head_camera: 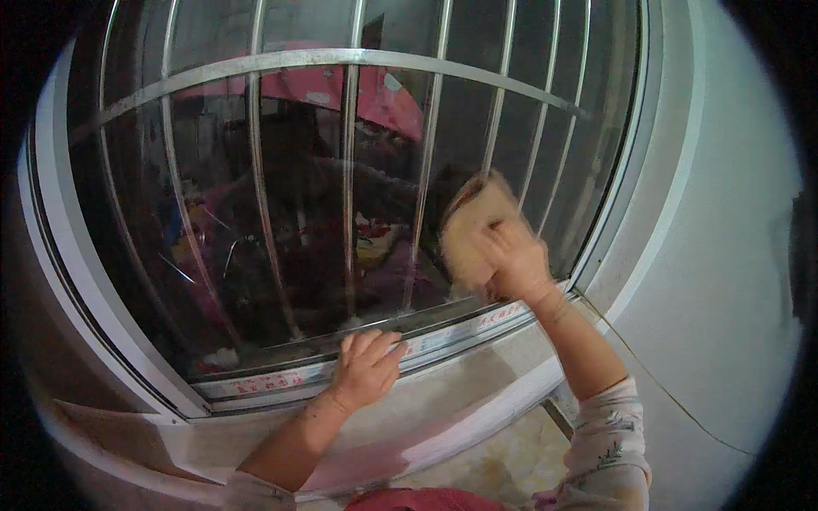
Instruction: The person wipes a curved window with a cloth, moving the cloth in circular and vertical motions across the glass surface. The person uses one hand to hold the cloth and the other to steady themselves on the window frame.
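In my right hand (521, 259) is a tan cloth (470, 239), pressed flat against the lower right of a window pane (307, 211). Motion blurs the cloth's edges. My left hand (370, 364) rests on the bottom rail (441, 338) of the window frame, its fingers bent over the rail's upper edge and no object seen in it. Red and blue writing runs along that rail on a printed strip. Behind the glass stand upright metal bars (348, 160), joined by a flat crossbar (307, 61).
Below the frame runs a pale window sill (447, 396). A white wall (716, 255) rises at the right, where a thin yellowish cord (664, 389) slants down from the frame's corner. A pink patterned umbrella-like shape (307, 83) shows in the glass.
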The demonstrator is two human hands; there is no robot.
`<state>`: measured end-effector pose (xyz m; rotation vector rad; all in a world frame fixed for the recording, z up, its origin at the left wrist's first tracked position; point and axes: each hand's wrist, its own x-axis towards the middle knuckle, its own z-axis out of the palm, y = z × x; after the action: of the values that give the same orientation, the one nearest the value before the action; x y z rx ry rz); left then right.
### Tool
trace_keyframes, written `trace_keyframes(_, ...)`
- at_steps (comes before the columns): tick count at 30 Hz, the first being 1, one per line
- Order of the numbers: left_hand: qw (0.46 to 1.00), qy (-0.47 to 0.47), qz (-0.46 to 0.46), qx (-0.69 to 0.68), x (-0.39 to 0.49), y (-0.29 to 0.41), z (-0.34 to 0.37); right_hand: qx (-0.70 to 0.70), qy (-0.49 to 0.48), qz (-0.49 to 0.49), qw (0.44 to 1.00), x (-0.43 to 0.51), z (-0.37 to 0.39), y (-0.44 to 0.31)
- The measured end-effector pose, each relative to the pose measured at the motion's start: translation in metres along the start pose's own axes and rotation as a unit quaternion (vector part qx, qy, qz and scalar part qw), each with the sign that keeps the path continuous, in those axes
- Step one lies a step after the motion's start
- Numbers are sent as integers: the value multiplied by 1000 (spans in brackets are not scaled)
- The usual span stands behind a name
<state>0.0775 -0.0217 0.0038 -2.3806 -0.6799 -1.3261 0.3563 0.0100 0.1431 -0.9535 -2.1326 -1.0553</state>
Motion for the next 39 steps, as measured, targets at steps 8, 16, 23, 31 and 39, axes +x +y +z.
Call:
trace_keyframes(8, 994, 26, -11, -105, -11, -13, 14, 63, 256, 427, 865, -12, 20, 85)
trace_keyframes(16, 958, -3, -153, -243, -31, -22, 21, 141, 211, 86, 964, -35, 85, -68)
trace_keyframes(23, 964, -14, -151, -218, -38, -30, 17, 195, 292, 289, 891, -72, 86, 9)
trace_keyframes(31, 957, -18, -183, -225, -42, -27, 27, 117, 350, 479, 796, -136, 121, 65)
trace_keyframes(39, 928, -30, -240, -285, -48, -21, 26, 449, 208, 307, 813, -104, 123, -32)
